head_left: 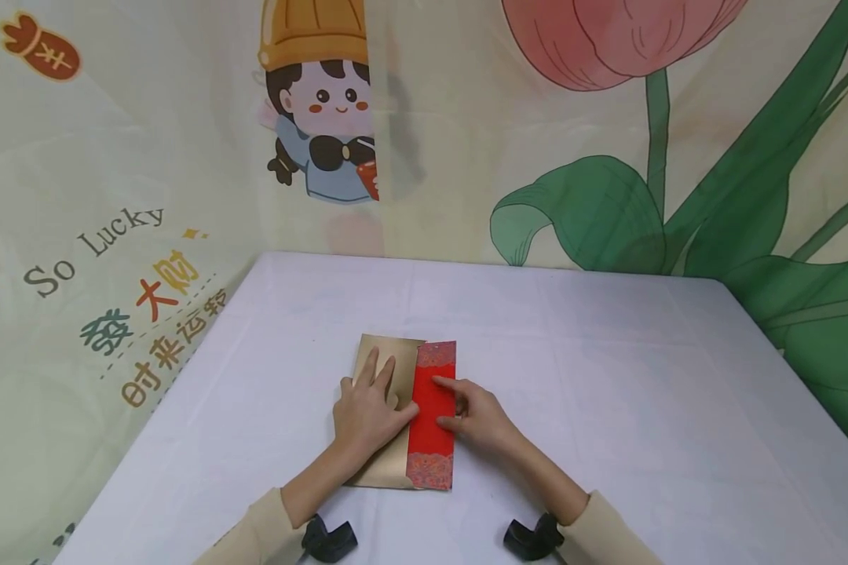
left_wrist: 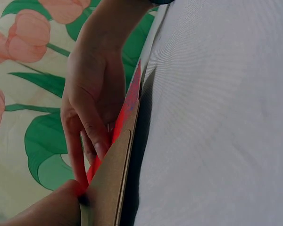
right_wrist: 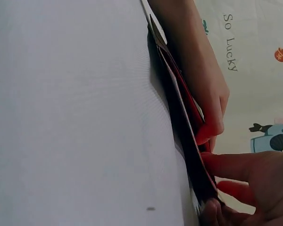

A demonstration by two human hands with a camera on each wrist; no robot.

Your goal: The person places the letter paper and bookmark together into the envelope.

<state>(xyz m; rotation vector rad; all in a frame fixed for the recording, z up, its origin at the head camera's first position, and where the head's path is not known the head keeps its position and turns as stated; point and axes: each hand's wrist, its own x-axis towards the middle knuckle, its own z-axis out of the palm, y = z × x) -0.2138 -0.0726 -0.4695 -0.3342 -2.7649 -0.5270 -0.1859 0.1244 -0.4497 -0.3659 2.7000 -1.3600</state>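
Observation:
A paper piece lies upright near the table's middle, with a gold panel (head_left: 390, 463) on the left and a red strip (head_left: 434, 435) on the right. Patterned bands cross both ends of the strip. With fingers spread, my left hand (head_left: 369, 413) rests on the gold panel, its thumb reaching the strip's left edge. My right hand (head_left: 486, 420) holds the strip at its right edge, index finger and thumb on top. In the right wrist view, another finger (right_wrist: 211, 211) touches the paper's edge; its underside contact is hidden. Both long edges look slightly raised off the cloth.
A white cloth (head_left: 608, 377) covers the table. Behind it hangs a printed backdrop (head_left: 452, 157) with a tulip and a cartoon figure; lettering is on the left side. Black wrist mounts (head_left: 533, 538) sit near both cuffs.

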